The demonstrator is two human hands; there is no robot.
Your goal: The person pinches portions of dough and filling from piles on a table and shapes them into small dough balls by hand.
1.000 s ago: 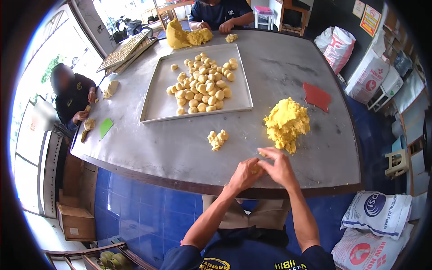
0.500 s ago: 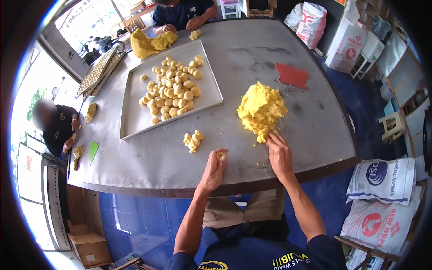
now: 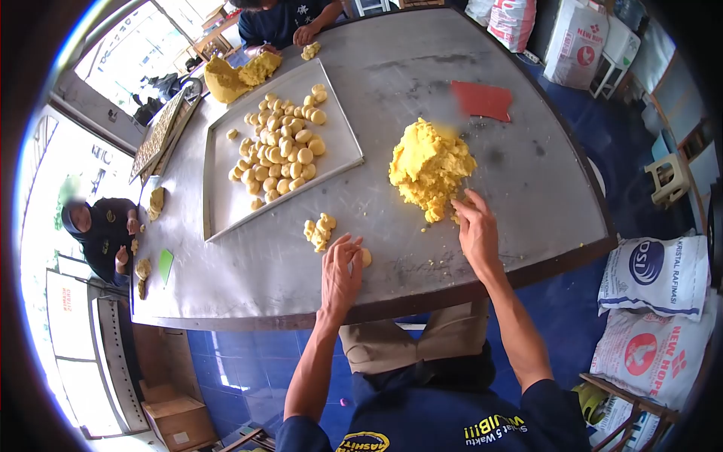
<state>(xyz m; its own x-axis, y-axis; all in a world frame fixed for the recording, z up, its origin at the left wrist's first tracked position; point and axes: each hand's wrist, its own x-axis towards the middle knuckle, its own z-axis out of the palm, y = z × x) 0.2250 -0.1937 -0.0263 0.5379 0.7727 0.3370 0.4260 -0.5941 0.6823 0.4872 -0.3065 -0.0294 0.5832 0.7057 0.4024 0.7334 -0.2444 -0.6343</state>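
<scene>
A heap of crumbly yellow dough [image 3: 431, 167] lies on the metal table. At its near right edge is my right hand [image 3: 477, 230], fingers curled round a small bit of the yellow dough. My left hand [image 3: 341, 277] is low over the table, back up and fingers apart. Beside its thumb sits a small pale, flattened piece of dough [image 3: 367, 258]; whether the thumb touches it I cannot tell. Just beyond these fingertips lies a cluster of pale dough lumps [image 3: 320, 231].
Left of centre, a metal tray [image 3: 345, 135] bears many round dough balls [image 3: 280, 147]. A red scraper [image 3: 483, 101] and a green scraper [image 3: 166, 267] lie on the table [image 3: 422, 264]. One co-worker [image 3: 102, 230] is at the left, another [image 3: 282, 26] at the far side.
My left hand has turned its back up and opened, and the pale dough piece now shows beside it. My right hand has drawn slightly away from the heap with a yellow bit. The view has shifted.
</scene>
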